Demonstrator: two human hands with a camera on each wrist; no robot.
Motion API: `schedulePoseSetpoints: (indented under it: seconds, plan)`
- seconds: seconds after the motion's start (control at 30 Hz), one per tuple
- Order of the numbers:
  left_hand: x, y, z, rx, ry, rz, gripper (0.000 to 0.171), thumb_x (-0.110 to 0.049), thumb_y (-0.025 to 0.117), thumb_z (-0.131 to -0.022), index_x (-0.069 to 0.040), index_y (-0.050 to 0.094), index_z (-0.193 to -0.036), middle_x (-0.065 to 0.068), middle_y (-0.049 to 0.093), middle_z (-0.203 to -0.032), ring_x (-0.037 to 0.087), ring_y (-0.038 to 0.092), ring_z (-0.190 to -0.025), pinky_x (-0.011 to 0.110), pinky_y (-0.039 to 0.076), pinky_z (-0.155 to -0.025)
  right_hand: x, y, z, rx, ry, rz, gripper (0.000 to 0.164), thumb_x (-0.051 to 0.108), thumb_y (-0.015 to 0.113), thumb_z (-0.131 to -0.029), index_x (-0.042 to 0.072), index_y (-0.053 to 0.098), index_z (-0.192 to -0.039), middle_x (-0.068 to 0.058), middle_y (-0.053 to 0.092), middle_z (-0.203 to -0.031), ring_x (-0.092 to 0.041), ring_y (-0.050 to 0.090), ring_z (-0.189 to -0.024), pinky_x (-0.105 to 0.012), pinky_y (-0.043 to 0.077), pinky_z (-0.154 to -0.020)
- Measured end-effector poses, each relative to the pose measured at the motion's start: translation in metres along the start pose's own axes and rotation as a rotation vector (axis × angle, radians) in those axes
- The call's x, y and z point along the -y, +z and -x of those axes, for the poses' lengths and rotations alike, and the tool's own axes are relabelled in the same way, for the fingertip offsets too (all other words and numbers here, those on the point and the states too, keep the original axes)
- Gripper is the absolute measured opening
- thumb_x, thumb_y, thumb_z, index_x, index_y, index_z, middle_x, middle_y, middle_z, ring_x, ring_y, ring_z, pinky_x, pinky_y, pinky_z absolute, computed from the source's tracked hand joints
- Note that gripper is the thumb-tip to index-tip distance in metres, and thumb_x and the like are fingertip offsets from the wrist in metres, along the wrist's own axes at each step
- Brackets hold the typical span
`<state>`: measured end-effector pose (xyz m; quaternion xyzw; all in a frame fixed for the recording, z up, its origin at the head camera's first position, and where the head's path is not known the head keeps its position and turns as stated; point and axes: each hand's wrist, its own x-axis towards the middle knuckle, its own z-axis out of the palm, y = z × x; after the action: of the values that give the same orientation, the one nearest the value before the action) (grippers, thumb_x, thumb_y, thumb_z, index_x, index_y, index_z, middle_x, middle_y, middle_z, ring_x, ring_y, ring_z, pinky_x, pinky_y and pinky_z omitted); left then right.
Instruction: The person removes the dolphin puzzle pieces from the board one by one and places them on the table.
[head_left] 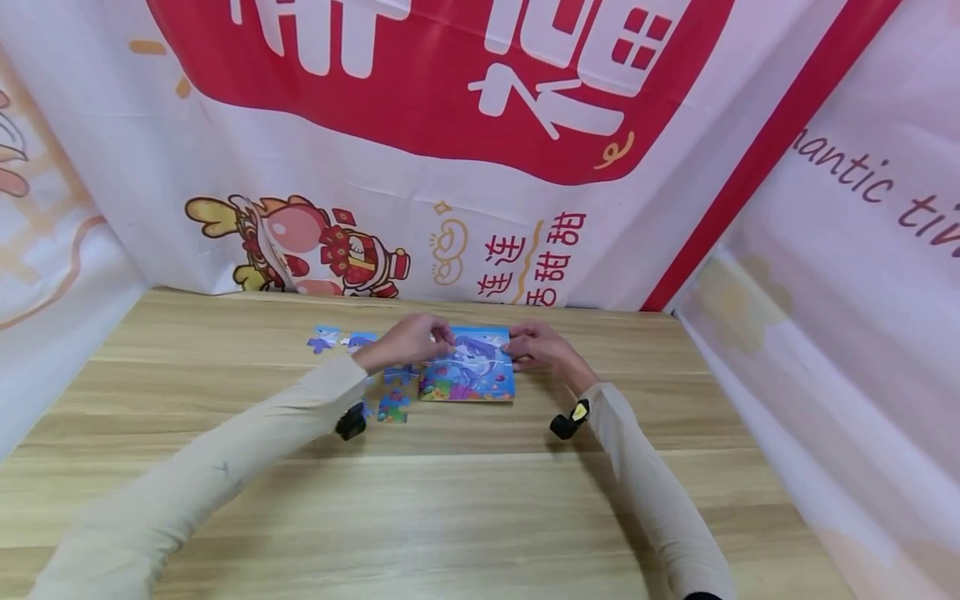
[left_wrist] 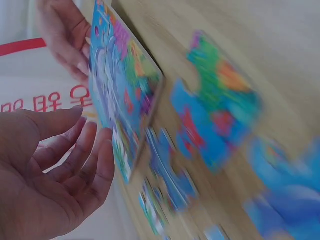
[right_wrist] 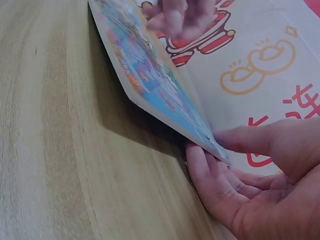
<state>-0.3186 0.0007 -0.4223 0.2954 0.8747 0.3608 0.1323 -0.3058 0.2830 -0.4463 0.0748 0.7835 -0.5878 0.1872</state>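
Observation:
A square puzzle board (head_left: 468, 379) with a bright undersea picture is tilted off the wooden table, one side raised. At its right edge my right hand (head_left: 542, 343) pinches it, thumb on the picture face and fingers beneath, as the right wrist view shows. My left hand (head_left: 414, 340) hovers by the board's left edge with loosely bent fingers. In the left wrist view, nothing shows between the thumb and fingers of that left hand (left_wrist: 65, 170). Loose puzzle pieces lie just left of the board, among them a green, orange and blue piece (left_wrist: 220, 75).
More puzzle pieces, such as a white and purple one (head_left: 324, 337), lie farther left, partly hidden by the left forearm. A printed cloth (head_left: 420, 200) hangs behind the wooden table (head_left: 465, 517), with further cloth walls at both sides.

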Motion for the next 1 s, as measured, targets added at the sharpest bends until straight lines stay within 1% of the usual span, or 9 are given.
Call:
schedulePoseSetpoints:
  seconds: [0.07, 0.17, 0.3, 0.4, 0.5, 0.63, 0.77, 0.9, 1.0]
  plan:
    - [-0.007, 0.005, -0.008, 0.029, -0.013, 0.022, 0.019, -0.013, 0.072, -0.097, -0.002, 0.072, -0.112, 0.009, 0.073, -0.103, 0.021, 0.065, -0.092, 0.037, 0.054, -0.086, 0.001, 0.000, 0.000, 0.038, 0.002, 0.000, 0.060, -0.001, 0.069, -0.098, -0.005, 0.041, -0.151, -0.020, 0.063, -0.127, -0.018, 0.069, -0.093, -0.033, 0.063, -0.084]
    - [-0.016, 0.011, -0.016, 0.071, -0.079, 0.059, 0.029, -0.013, 0.076, -0.095, 0.001, 0.068, -0.119, 0.009, 0.070, -0.100, 0.019, 0.062, -0.087, 0.032, 0.052, -0.078, 0.002, 0.001, 0.000, 0.129, -0.004, 0.005, 0.073, -0.006, 0.069, -0.096, -0.003, 0.030, -0.158, -0.022, 0.055, -0.136, -0.021, 0.066, -0.100, -0.034, 0.062, -0.089]
    - [-0.021, 0.020, -0.025, 0.107, -0.123, 0.051, 0.040, -0.012, 0.081, -0.090, 0.002, 0.064, -0.123, 0.005, 0.062, -0.090, 0.015, 0.054, -0.075, 0.025, 0.044, -0.066, 0.005, 0.001, -0.001, 0.216, -0.039, 0.109, 0.085, -0.007, 0.073, -0.092, 0.001, 0.023, -0.160, -0.016, 0.050, -0.131, -0.019, 0.061, -0.102, -0.028, 0.057, -0.088]
    - [-0.020, 0.028, -0.030, 0.103, -0.106, 0.037, 0.042, -0.014, 0.084, -0.088, 0.002, 0.063, -0.122, 0.004, 0.060, -0.087, 0.014, 0.053, -0.074, 0.025, 0.043, -0.066, 0.008, 0.000, 0.001, 0.225, -0.076, 0.256, 0.089, -0.001, 0.081, -0.088, 0.002, 0.026, -0.158, -0.014, 0.050, -0.125, -0.019, 0.057, -0.102, -0.026, 0.051, -0.088]
    - [-0.020, 0.036, -0.033, 0.073, -0.110, 0.022, 0.044, -0.015, 0.085, -0.087, 0.000, 0.063, -0.122, 0.007, 0.063, -0.091, 0.017, 0.055, -0.077, 0.028, 0.046, -0.070, 0.010, 0.000, 0.003, 0.227, -0.094, 0.353, 0.091, 0.007, 0.085, -0.087, 0.004, 0.027, -0.158, -0.015, 0.052, -0.127, -0.021, 0.055, -0.107, -0.030, 0.048, -0.093]
    - [-0.020, 0.044, -0.037, 0.049, -0.096, -0.016, 0.044, -0.017, 0.086, -0.087, -0.002, 0.063, -0.121, 0.008, 0.063, -0.096, 0.018, 0.055, -0.080, 0.030, 0.046, -0.073, 0.010, 0.000, 0.008, 0.215, -0.098, 0.373, 0.091, 0.009, 0.085, -0.088, 0.005, 0.027, -0.158, -0.018, 0.052, -0.130, -0.025, 0.053, -0.111, -0.034, 0.047, -0.098]
    - [-0.022, 0.048, -0.040, 0.055, -0.076, -0.017, 0.038, -0.015, 0.086, -0.086, -0.001, 0.064, -0.113, 0.005, 0.059, -0.087, 0.017, 0.052, -0.075, 0.027, 0.044, -0.067, 0.008, 0.000, 0.011, 0.200, -0.104, 0.370, 0.090, 0.008, 0.084, -0.088, 0.005, 0.027, -0.158, -0.019, 0.051, -0.129, -0.026, 0.053, -0.110, -0.036, 0.047, -0.098]
    - [-0.022, 0.048, -0.037, 0.032, -0.084, 0.024, 0.036, -0.009, 0.087, -0.084, 0.000, 0.062, -0.109, 0.004, 0.056, -0.084, 0.017, 0.051, -0.074, 0.026, 0.041, -0.066, 0.006, 0.000, 0.011, 0.205, -0.116, 0.390, 0.090, 0.011, 0.085, -0.088, 0.006, 0.028, -0.158, -0.019, 0.051, -0.131, -0.026, 0.053, -0.114, -0.037, 0.046, -0.101]
    - [-0.021, 0.050, -0.036, 0.011, -0.068, 0.061, 0.036, -0.009, 0.086, -0.084, 0.000, 0.062, -0.109, 0.003, 0.058, -0.085, 0.016, 0.052, -0.076, 0.025, 0.041, -0.067, 0.005, -0.001, 0.012, 0.201, -0.121, 0.391, 0.089, 0.011, 0.084, -0.088, 0.006, 0.028, -0.157, -0.019, 0.052, -0.132, -0.027, 0.053, -0.115, -0.039, 0.046, -0.103]
